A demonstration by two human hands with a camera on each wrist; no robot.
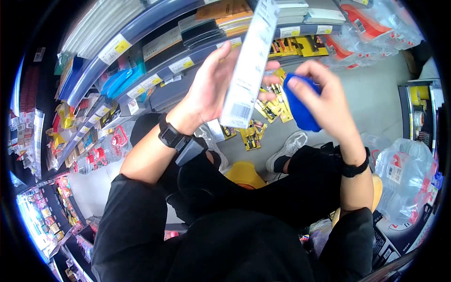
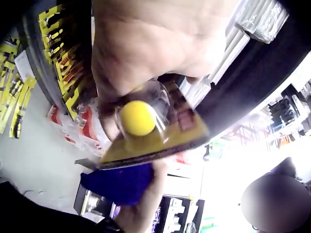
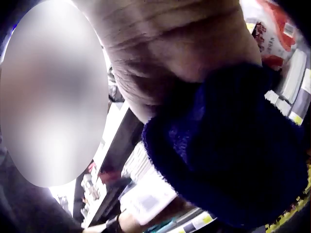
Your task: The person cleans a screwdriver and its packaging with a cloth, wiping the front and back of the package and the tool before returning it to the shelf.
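My left hand [image 1: 209, 87] holds a tall package [image 1: 249, 70] upright and tilted, its white printed side with a barcode facing the head camera. The left wrist view shows the package's yellow card [image 2: 184, 130] and a clear bulge around a round yellow item [image 2: 138, 118], with the left hand [image 2: 155, 43] gripping from above. On the right, my right hand [image 1: 329, 101] pinches a dark blue cloth [image 1: 300, 105] between thumb and fingers, apart from the package. That cloth [image 3: 233, 155] hangs bunched below the right hand [image 3: 184, 43], covering the fingertips in the right wrist view.
Shelves with price labels [image 1: 181, 65] and stacked notebooks run across the front and left. Yellow-carded packs [image 1: 251, 137] lie on the floor between the shoes, near a yellow stool [image 1: 245, 174]. Large clear bottles [image 1: 405, 167] stand at the right.
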